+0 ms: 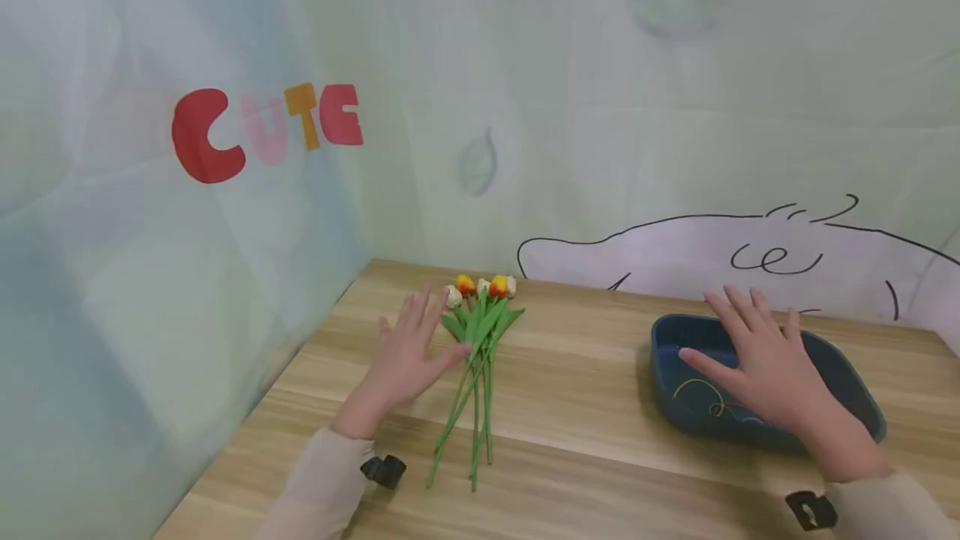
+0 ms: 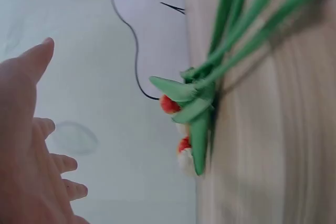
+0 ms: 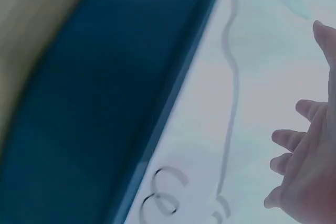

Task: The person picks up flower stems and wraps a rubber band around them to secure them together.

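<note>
Several artificial tulips (image 1: pixel 480 332) lie in a loose bunch on the table, white and orange-yellow heads toward the wall, green stems crossing toward the near side. My left hand (image 1: pixel 408 352), fingers spread, is just left of the stems and holds nothing. In the left wrist view that hand (image 2: pixel 31 145) stays apart from the tulips (image 2: pixel 202 98). Over a dark blue basin (image 1: pixel 675 407) at the right hovers my right hand (image 1: pixel 772 365), its fingers also spread. The right wrist view has the basin's side (image 3: pixel 105 93) large and the bare hand (image 3: pixel 310 156) at the edge.
Inside the basin lie thin strings, one of them a yellowish cord (image 1: pixel 701 382). The wooden table (image 1: pixel 570 407) meets a printed cloth backdrop (image 1: pixel 600 107) behind and at the left. Colored letters (image 1: pixel 210 136) stick to the left cloth. Each sleeve carries a small black wrist device (image 1: pixel 384 471).
</note>
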The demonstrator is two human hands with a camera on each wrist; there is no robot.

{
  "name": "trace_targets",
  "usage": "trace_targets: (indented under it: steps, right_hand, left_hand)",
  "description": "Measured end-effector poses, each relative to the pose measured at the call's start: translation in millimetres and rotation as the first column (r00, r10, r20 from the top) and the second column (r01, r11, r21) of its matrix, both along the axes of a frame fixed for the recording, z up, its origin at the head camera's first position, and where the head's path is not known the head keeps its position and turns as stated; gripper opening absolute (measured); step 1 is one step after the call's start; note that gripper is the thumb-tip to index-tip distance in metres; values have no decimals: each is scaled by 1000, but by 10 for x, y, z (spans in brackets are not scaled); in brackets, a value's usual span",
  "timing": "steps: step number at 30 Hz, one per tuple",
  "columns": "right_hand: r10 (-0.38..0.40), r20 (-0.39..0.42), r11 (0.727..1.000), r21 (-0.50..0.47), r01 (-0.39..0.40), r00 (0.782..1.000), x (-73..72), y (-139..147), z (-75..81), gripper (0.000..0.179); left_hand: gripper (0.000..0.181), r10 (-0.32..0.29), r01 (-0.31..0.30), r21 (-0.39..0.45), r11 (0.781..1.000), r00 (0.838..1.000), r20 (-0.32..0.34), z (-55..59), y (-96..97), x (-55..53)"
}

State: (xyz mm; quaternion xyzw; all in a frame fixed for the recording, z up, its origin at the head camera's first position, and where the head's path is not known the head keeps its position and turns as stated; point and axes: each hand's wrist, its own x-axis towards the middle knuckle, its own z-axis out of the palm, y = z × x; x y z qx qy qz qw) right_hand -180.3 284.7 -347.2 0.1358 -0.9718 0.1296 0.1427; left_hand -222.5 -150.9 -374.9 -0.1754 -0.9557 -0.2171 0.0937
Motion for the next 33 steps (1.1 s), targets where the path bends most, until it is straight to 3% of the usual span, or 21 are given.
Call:
trace_targets:
  steps: [7,13,20,24,33]
  right_hand:
    - [66,-49,990,-123,-72,997,-45,-451,228,86]
    - [110,-34,968,-223,-115,993,-120,-826,285,84]
    - [161,-5,929,-336,-153,987,-215,-1177,195,84]
    - [197,44,891,-425,-161,979,-255,-1363,125,83]
    - [276,71,839,-504,-204,959,-345,-1746,-107,83]
  left_hand:
    - [85,-12,10,155,988,1000,9,92,73,-18]
    - [85,-32,23,254,967,999,32,74,130,-54]
    - [85,-54,21,312,950,994,97,35,174,-75]
    - [85,-63,10,351,936,988,139,25,179,-77]
    - [84,-79,6,400,917,983,167,-45,173,-105]
